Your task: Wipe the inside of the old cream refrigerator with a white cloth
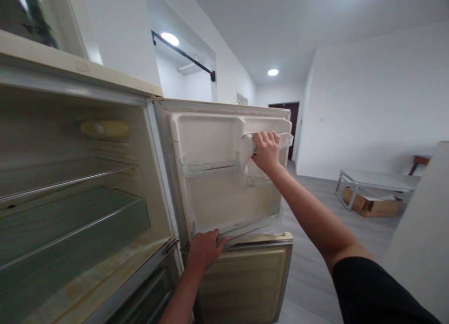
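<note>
My right hand (266,150) is closed around a crumpled white cloth (247,148), holding it against the upper right part of the opened fridge door (212,139). One end of the cloth hangs left of my fist, and another sticks out to the right. My left hand (205,250) grips the left end of the clear lower door shelf (250,226), fingers over it and thumb apart. Higher on the door's inner side sits a small clear shelf (210,167) with dark marks on its front.
The fridge interior (115,148) on the left has glass shelves and a greenish clear drawer (80,240), with yellow-brown stains below. Under the upper door, a second door (242,282) also stands open. A low table (379,179) with a cardboard box (373,206) beneath is at right.
</note>
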Demonstrator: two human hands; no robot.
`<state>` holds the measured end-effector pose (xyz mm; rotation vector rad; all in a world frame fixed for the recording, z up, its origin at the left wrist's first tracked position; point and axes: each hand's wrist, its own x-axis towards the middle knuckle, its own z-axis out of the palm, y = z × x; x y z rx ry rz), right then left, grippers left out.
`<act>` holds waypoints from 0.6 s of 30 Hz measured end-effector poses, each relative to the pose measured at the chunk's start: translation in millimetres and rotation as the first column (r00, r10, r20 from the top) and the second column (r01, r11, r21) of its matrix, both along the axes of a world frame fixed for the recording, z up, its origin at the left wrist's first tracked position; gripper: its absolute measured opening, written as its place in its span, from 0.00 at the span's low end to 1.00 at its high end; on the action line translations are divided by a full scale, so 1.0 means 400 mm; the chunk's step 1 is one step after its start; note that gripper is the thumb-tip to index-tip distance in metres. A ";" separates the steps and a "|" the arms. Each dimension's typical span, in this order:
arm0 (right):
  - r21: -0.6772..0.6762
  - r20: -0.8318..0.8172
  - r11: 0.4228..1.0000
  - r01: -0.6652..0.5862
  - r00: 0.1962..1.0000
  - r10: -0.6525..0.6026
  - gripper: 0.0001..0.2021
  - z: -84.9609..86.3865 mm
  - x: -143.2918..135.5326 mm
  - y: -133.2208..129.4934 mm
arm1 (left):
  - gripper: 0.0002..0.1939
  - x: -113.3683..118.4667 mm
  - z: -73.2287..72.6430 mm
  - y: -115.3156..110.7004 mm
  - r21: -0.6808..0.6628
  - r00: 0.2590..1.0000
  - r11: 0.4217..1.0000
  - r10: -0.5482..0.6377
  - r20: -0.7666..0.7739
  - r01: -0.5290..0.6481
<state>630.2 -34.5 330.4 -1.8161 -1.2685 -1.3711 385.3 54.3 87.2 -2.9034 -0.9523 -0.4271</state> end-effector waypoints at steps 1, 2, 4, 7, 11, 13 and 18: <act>-0.031 0.000 0.999 -0.039 0.999 0.039 0.20 0.005 0.000 -0.009 | 0.27 0.000 -0.001 0.001 0.005 1.000 1.000 -0.002 0.000 0.002; -0.070 -0.004 0.994 -0.085 0.996 0.085 0.21 0.012 0.001 -0.020 | 0.27 -0.001 -0.002 0.001 0.008 1.000 1.000 0.000 -0.002 0.000; -0.137 -0.058 0.976 -0.168 0.985 0.161 0.22 0.033 0.009 -0.041 | 0.27 -0.003 -0.002 0.000 0.015 1.000 1.000 0.003 -0.009 -0.003; -0.146 -0.266 0.978 -0.151 0.958 0.109 0.18 0.081 0.033 -0.054 | 0.26 -0.004 0.002 -0.001 0.028 1.000 1.000 -0.007 -0.020 0.007; -0.104 -0.499 0.994 -0.025 0.866 -0.030 0.20 0.154 0.087 -0.025 | 0.25 0.005 0.006 0.003 0.028 0.999 0.999 -0.022 -0.036 0.023; -0.073 -0.563 0.997 0.011 0.825 -0.051 0.21 0.181 0.117 -0.002 | 0.24 0.014 0.006 0.005 0.028 0.998 1.000 -0.010 -0.055 0.012; -0.119 -0.661 0.985 0.121 0.731 -0.170 0.22 0.222 0.168 0.050 | 0.24 0.033 0.007 0.005 0.034 0.997 0.999 0.038 -0.072 -0.036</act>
